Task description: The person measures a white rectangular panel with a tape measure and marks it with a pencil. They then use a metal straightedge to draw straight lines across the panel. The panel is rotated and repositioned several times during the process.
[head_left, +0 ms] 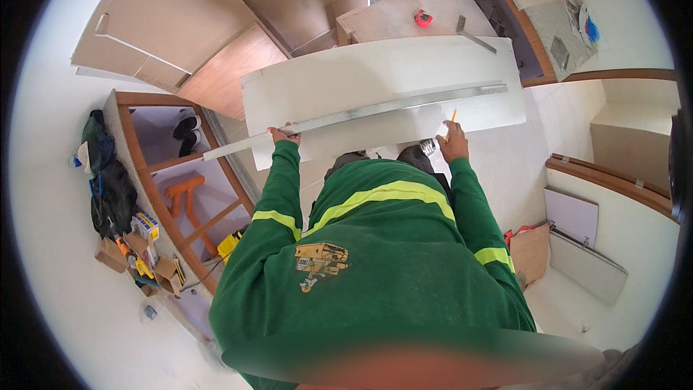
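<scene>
A white board (346, 72) lies in front of me, its long side running left to right. A long metal straightedge (390, 106) rests across it at a slight slant, its left end jutting past the board. My left hand (286, 135) is closed around the straightedge near the board's left edge. Near the board's front edge on the right, my right hand (453, 144) pinches a yellow pencil (454, 115), which points up and away from me. The pencil is apart from the straightedge. Parts of the right fingers are hidden.
Beyond the board, a wooden panel (390, 18) bears a red tape measure (423, 18); a metal square (475, 35) overlaps the board's far edge. Large brown panels (166, 11) lean at the far left. An open cabinet frame (133, 130) with shoes stands left. Boxes and tools (141, 256) sit beside it.
</scene>
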Demonstrator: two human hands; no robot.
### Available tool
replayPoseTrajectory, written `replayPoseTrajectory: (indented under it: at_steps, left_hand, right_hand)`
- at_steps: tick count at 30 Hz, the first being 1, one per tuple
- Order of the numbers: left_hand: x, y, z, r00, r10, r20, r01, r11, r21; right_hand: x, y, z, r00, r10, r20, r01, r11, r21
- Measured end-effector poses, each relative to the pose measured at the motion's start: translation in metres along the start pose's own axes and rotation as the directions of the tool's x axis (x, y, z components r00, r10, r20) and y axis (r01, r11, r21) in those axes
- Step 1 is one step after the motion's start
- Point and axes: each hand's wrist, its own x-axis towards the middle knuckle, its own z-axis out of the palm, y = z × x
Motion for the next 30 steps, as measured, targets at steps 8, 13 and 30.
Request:
replayPoseTrajectory:
  at_steps: [8, 13, 30]
  left_hand:
    - [0.022, 0.004, 0.004, 0.992, -0.094, 0.082, 0.075, 0.974, 0.215]
    - [0.028, 0.030, -0.003, 0.968, -0.230, 0.100, 0.189, 0.932, 0.310]
    - [0.038, 0.045, 0.050, 0.991, -0.029, 0.133, -0.085, 0.626, 0.775]
  right_hand:
    - [-0.088, 0.060, 0.019, 0.948, 0.290, -0.130, -0.264, 0.947, 0.185]
    - [-0.124, 0.064, 0.034, 0.918, 0.373, -0.138, -0.312, 0.890, 0.333]
    - [-0.247, 0.051, 0.064, 0.885, 0.458, -0.081, -0.383, 0.817, 0.430]
